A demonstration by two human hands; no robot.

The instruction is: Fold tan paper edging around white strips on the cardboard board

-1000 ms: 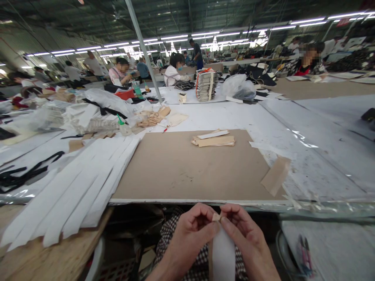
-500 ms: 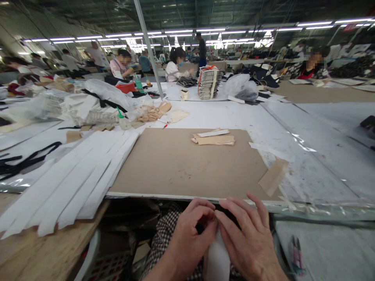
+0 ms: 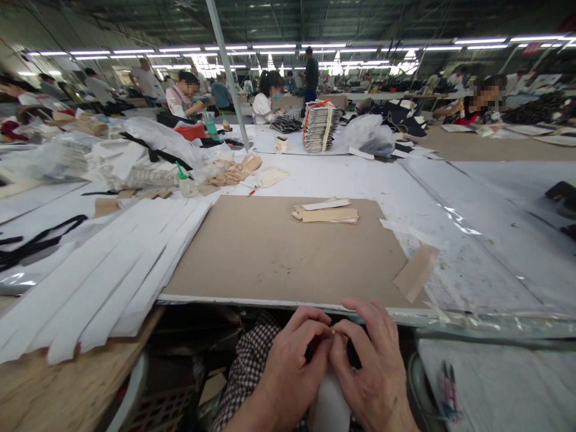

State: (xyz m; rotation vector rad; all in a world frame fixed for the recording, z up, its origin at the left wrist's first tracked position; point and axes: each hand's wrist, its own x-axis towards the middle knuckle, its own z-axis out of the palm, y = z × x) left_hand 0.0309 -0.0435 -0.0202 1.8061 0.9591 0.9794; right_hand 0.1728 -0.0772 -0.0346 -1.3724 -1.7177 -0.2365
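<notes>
At the near edge of the table, my left hand and my right hand meet fingertip to fingertip. Between them is a white strip, paper or fabric, hanging down toward my lap, with a tan edge along its left side. Both hands pinch its upper end, where a tiny yellowish bit shows at the fingertips. Fingers hide most of that end. A brown board lies just beyond my hands, with a small pile of tan and white strips on it.
Long white strips fan out at left. A glue bottle with a green tip stands behind them. A tan piece lies at the board's right edge. Purple-handled snips rest at lower right. A basket sits below.
My right hand's thumb and index finger have closed into a pinch at the strip's upper end, where they lay flatter before. The view has shifted slightly.
</notes>
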